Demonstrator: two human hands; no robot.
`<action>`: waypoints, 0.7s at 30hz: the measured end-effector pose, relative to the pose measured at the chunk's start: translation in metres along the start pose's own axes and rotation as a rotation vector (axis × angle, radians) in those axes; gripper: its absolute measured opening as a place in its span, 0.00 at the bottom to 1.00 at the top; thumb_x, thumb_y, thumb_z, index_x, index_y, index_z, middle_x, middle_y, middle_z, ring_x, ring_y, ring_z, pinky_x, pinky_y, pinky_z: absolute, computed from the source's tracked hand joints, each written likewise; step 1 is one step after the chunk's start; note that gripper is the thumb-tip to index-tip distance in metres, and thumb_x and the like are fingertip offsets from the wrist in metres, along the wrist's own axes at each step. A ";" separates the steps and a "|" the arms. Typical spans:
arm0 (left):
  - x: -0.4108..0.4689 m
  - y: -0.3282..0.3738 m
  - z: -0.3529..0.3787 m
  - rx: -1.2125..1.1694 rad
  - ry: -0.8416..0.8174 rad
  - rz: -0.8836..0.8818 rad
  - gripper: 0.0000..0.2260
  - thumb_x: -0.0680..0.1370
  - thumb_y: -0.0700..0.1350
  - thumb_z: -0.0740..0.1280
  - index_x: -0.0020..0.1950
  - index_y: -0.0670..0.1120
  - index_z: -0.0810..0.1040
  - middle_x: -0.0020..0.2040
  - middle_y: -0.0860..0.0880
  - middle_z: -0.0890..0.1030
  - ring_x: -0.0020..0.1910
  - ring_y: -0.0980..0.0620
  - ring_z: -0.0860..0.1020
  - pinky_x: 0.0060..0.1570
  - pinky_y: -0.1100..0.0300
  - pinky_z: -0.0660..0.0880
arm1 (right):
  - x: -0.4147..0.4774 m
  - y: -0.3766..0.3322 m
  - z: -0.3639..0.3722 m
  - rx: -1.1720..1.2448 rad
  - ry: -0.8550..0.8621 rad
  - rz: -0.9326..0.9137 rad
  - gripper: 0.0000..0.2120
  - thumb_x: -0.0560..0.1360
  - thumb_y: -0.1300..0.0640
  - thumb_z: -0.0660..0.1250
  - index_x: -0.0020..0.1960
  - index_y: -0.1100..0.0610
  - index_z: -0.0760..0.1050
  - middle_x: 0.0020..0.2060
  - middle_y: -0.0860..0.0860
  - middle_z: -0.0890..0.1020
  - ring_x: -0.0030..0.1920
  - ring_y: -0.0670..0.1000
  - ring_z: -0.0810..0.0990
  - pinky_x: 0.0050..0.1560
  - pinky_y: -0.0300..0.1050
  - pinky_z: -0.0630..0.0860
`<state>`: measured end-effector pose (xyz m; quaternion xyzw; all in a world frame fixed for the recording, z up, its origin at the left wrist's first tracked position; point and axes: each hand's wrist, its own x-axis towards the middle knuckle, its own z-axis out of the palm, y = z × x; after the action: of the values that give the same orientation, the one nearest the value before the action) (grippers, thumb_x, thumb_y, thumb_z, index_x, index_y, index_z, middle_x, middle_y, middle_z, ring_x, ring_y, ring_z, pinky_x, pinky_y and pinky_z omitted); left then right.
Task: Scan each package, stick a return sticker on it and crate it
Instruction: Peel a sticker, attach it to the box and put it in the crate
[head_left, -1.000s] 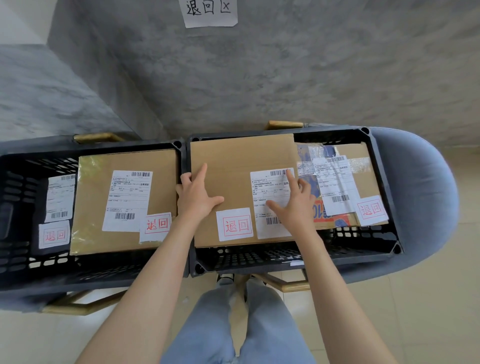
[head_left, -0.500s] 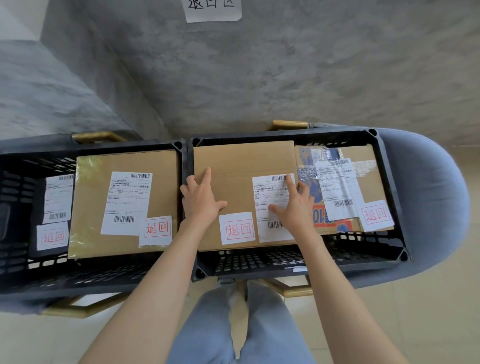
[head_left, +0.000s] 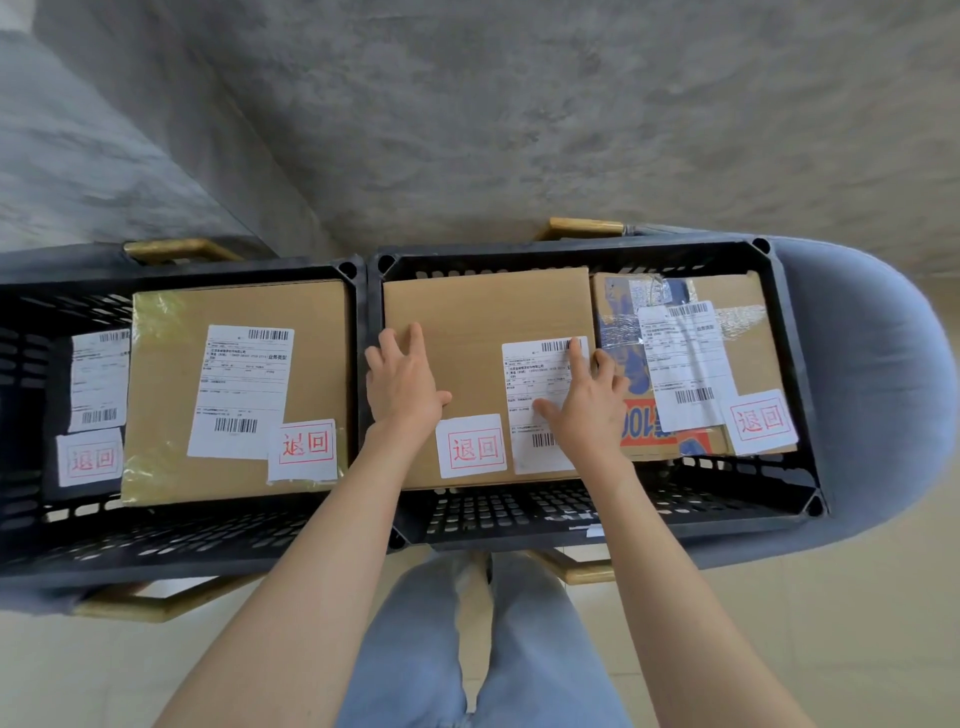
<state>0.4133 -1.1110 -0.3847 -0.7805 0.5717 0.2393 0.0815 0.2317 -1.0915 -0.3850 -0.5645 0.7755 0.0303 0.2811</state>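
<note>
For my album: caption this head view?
Left hand and right hand rest flat on a stickered box in the right crate.

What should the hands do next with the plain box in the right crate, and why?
Probably lift both hands away. The plain box lies in the right crate beside a taped box, already carrying its return sticker and shipping label. The left hand and right hand rest flat on top, gripping nothing, so this package looks finished.
</note>
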 end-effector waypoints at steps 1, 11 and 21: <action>0.001 0.001 0.001 0.003 -0.004 0.002 0.41 0.73 0.50 0.73 0.77 0.48 0.52 0.74 0.42 0.55 0.70 0.42 0.59 0.64 0.51 0.67 | 0.001 -0.001 0.000 -0.006 -0.002 0.002 0.40 0.74 0.50 0.69 0.78 0.51 0.49 0.74 0.57 0.54 0.71 0.61 0.57 0.65 0.54 0.64; 0.004 0.006 0.007 -0.046 -0.031 -0.018 0.40 0.73 0.45 0.73 0.77 0.48 0.52 0.75 0.42 0.51 0.72 0.43 0.56 0.63 0.51 0.69 | 0.007 -0.005 0.004 -0.094 -0.006 0.015 0.40 0.74 0.51 0.70 0.77 0.53 0.50 0.74 0.56 0.55 0.71 0.61 0.57 0.62 0.53 0.70; -0.004 0.007 0.012 -0.083 -0.020 -0.048 0.38 0.73 0.44 0.73 0.76 0.42 0.54 0.75 0.43 0.53 0.71 0.43 0.57 0.62 0.52 0.70 | 0.000 -0.003 0.012 -0.069 0.025 0.009 0.37 0.75 0.54 0.69 0.76 0.55 0.52 0.74 0.58 0.56 0.72 0.60 0.57 0.62 0.52 0.70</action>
<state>0.4026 -1.1050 -0.3919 -0.7943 0.5416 0.2684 0.0602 0.2393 -1.0884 -0.3945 -0.5709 0.7799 0.0511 0.2514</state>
